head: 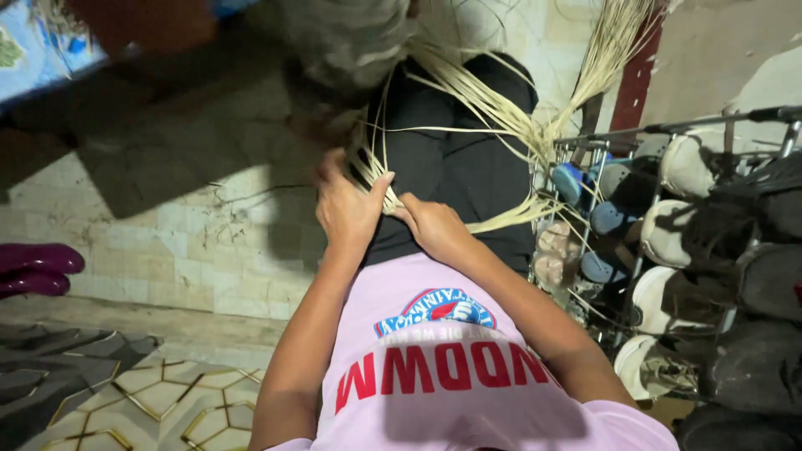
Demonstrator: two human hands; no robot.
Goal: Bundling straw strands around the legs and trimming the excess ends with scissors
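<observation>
- Strips: pale, thin, reed-like; a bundle runs from the top of the view down across the lap to both hands. Loose ends fan out toward the upper right and run past the top edge.
- Left hand: lies on the strips at the lap's left side, thumb raised, fingers curled over the bundle. Fingertips hidden under the strips; how tightly they close I cannot tell.
- Right hand: just beside the left, almost touching, fingers folded down on the same strips. Tips tucked under; the grip looks closed, not fully visible.
- Where the strips meet between the hands is hard to make out; any weave there is hidden.
- Top centre: a blurred grey-tan mass, cut off by the frame; cannot identify.
- Trousers: black, under the strips. Shirt: pink, fills the lower view.
- Rack: metal, at right, packed with shoes; stray strips cross in front of it.
- Floor: tiled, in shadow. Rug: patterned, lower left.
- Far left: dark purple thing, cut off.
</observation>
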